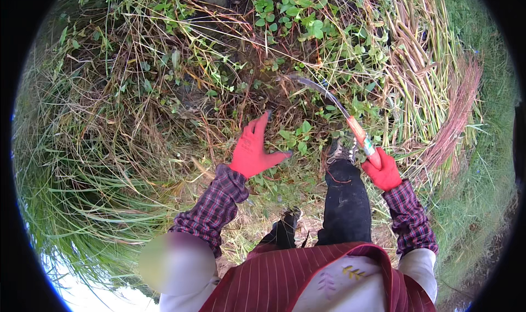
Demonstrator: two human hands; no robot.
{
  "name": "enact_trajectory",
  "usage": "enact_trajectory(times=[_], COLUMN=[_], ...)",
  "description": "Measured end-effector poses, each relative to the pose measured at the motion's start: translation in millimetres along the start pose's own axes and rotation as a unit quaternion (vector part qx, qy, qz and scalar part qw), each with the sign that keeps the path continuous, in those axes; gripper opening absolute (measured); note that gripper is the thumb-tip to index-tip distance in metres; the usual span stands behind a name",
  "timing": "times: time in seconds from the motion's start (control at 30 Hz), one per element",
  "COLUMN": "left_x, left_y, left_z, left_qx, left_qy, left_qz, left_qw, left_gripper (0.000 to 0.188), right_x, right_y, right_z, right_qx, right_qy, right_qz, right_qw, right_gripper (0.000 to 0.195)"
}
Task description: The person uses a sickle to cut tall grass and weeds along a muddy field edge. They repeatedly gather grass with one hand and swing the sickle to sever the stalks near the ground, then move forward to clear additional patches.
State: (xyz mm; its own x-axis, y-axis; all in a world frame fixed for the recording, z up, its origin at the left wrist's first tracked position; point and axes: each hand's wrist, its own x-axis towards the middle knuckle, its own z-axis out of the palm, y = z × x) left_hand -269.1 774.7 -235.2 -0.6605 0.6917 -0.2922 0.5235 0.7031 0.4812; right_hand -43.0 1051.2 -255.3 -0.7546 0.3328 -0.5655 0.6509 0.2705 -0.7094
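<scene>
My left hand [257, 149], in a red glove with dark fingertips, is spread over low weeds and stems, with nothing in it. My right hand [383, 170], in a matching red glove, grips the handle of a sickle [327, 95]. The sickle's curved metal blade points up and to the left, its tip among dry stems and leafy weeds [296, 137] beyond my left hand. The handle is orange-red, with a coloured label near the grip.
Cut grass stalks [415, 77] lie in a thick pile at the right, with reddish seed heads [456, 118] beside them. Long green grass [94, 205] leans in from the left. My shoe [343, 149] stands on the ground near the sickle handle. Tangled vines [144, 86] cover the upper left.
</scene>
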Motion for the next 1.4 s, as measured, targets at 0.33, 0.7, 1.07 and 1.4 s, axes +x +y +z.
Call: enact_trajectory(times=[0.33,0.7,1.07,1.4], left_x=[64,40,-104,7], left_y=[-48,-83,-98,-7], left_z=[31,21,90,19], left_qx=[0.166,0.189,0.054,0.04], left_qy=[0.07,-0.04,-0.063,0.159], left_qz=[-0.228,-0.13,-0.193,-0.105], left_qw=[0.957,0.973,0.978,0.981], left_gripper=[0.101,0.026,0.048,0.11], right_x=[24,68,-3,-1], right_y=[-28,-46,-17,-25], right_z=[12,15,-5,6], right_qx=[-0.014,-0.042,-0.05,-0.03], right_qy=[-0.032,-0.146,-0.07,-0.031], right_qz=[-0.029,-0.102,0.019,0.065], right_qw=[0.999,0.983,0.996,0.997], right_gripper=[0.029,0.036,0.028,0.029])
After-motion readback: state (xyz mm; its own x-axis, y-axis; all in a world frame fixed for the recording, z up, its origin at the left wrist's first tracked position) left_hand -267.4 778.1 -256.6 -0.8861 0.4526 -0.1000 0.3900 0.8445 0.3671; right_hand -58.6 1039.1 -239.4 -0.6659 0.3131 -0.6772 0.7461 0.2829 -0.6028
